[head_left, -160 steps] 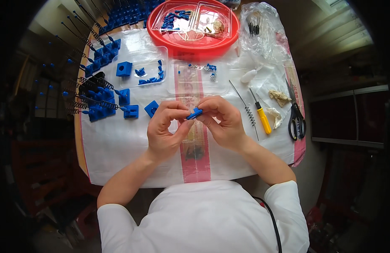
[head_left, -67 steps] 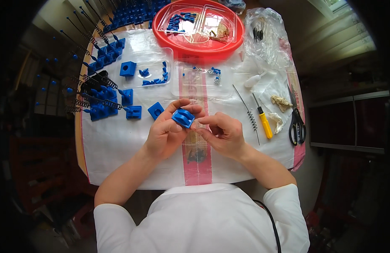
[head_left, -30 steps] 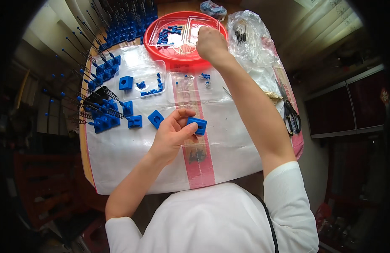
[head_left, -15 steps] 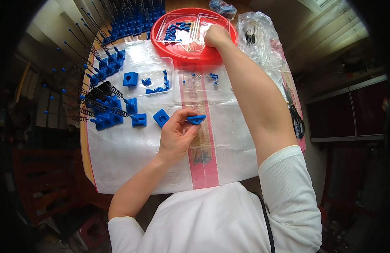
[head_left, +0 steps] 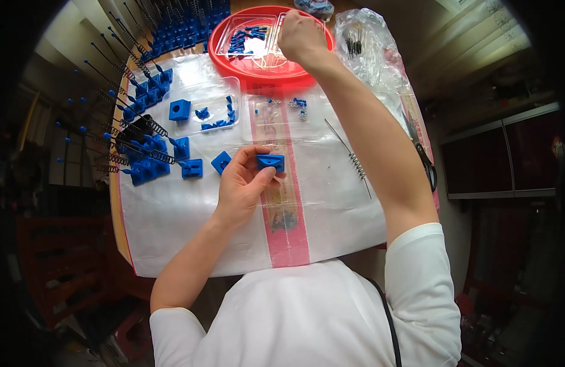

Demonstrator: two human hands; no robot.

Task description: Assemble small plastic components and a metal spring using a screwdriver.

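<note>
My left hand (head_left: 238, 186) pinches a small blue plastic block (head_left: 271, 161) between thumb and fingers over the middle of the table. A second blue block (head_left: 220, 163) lies on the sheet just left of that hand. My right arm reaches far forward, and my right hand (head_left: 303, 40) is curled over a red round basin (head_left: 252, 74). Its fingertips are hidden, so whatever they grip cannot be seen. Inside the basin are clear trays, one holding several small blue pieces (head_left: 245, 40). Thin pale strands lie near the right hand.
A clear tray (head_left: 190, 129) holds a blue block and small blue parts. Blue bases with springs and rods (head_left: 151, 165) crowd the left side. A thin rod with a spring (head_left: 355, 162) lies by my right forearm. Scissors (head_left: 426, 165) and a plastic bag (head_left: 371, 67) are at right.
My right hand has risen off the tray in the basin, its fingers hidden now. The block in my left hand has tilted, showing more of its face. The rod with a spring has come into sight.
</note>
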